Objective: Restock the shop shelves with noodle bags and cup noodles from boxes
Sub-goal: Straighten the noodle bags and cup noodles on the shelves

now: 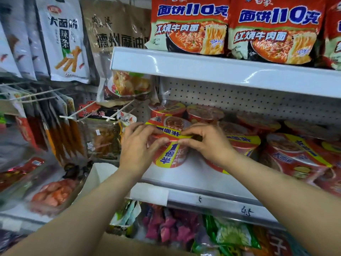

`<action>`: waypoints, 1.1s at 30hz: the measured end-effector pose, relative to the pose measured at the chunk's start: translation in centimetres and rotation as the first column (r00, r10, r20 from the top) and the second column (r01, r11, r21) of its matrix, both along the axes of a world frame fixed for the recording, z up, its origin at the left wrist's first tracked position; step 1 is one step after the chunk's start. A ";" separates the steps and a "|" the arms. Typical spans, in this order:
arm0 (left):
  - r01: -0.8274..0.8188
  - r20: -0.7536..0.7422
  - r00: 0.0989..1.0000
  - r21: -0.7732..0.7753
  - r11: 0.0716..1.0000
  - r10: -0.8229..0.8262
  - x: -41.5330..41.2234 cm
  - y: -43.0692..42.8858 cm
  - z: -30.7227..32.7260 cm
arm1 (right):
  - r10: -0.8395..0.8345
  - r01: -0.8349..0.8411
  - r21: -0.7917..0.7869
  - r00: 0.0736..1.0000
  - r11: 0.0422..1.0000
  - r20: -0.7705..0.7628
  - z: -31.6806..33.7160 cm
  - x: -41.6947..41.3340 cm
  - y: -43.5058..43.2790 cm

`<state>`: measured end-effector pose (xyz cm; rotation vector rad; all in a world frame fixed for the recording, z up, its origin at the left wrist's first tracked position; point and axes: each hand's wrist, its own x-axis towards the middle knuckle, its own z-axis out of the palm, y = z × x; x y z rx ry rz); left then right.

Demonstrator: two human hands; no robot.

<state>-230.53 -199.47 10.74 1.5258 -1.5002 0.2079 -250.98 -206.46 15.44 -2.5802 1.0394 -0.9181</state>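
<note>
Together, the left hand and right hand close their grip around the rim of a red cup noodle at frame centre, standing on the white middle shelf, beside more cups.

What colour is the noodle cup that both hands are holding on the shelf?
The noodle cup is red with a yellow band bearing blue lettering, seen clearly in the head view.
</note>
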 end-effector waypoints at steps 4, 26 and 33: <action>0.013 -0.034 0.999 0.029 1.000 -0.012 0.5 0.0 0.3 | -0.068 0.069 -0.057 0.998 0.996 0.015 -0.2 0.7 0.0; -0.061 0.021 0.998 0.080 0.995 0.060 0.8 0.7 1.7 | -0.237 0.220 -0.160 0.967 0.962 -0.095 -0.1 2.8 -0.5; -0.093 0.053 0.995 0.064 0.994 0.089 1.1 0.4 1.6 | -0.153 0.143 -0.143 0.986 0.979 -0.064 0.8 0.8 -1.1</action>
